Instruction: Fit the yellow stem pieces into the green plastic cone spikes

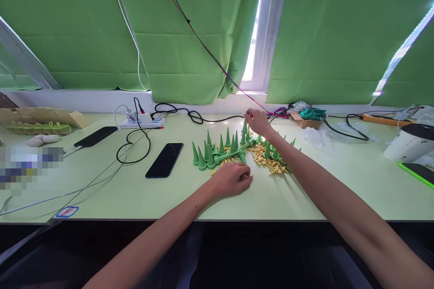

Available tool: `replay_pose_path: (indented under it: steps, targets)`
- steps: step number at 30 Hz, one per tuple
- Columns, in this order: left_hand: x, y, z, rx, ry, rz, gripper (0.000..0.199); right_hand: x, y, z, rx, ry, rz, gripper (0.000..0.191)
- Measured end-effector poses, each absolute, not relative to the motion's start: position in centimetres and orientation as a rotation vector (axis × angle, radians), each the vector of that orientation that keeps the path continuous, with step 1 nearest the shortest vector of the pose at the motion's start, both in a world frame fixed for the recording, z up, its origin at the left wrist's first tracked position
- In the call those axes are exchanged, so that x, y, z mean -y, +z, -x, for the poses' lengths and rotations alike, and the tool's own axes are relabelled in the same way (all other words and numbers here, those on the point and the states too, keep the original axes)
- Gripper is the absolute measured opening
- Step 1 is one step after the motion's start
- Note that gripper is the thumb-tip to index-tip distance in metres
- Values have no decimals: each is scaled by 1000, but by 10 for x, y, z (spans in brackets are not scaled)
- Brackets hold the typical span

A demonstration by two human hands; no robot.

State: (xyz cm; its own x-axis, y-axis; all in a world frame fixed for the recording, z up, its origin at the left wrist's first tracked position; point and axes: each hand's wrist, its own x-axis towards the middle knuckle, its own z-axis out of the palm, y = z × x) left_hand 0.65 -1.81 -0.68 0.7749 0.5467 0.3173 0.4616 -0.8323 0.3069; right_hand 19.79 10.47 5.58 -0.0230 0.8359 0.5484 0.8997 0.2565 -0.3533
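Several green plastic cones (202, 162) stand upright in a cluster at the middle of the table, with more at the right. Small yellow pieces (269, 160) lie in heaps among them. My right hand (257, 122) reaches to the back of the cluster, its fingers closed on the tip of a green cone (244, 132). Nearer the table's front edge, my left hand (232, 179) rests beside the yellow pieces with its fingers curled together. Whatever it may hold is hidden. Just above it lie green pieces with long stems (227, 156).
A black phone (164, 160) lies left of the cones. Behind it are a white power strip (144, 122) and looping black cables (196, 117). At the right are a small cardboard box (307, 122), clear plastic bags (318, 139) and a white cylindrical container (408, 144).
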Motion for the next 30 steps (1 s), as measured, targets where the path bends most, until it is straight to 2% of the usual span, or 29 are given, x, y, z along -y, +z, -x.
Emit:
replay_pose_path:
  steps: [21, 30]
  targets:
    - [17, -9, -6, -788, 581, -2748, 21, -97, 53, -188, 1842, 29, 1638, 17]
    - [17, -8, -7, -789, 591, -2745, 23, -79, 61, -188, 1829, -45, 1786, 25]
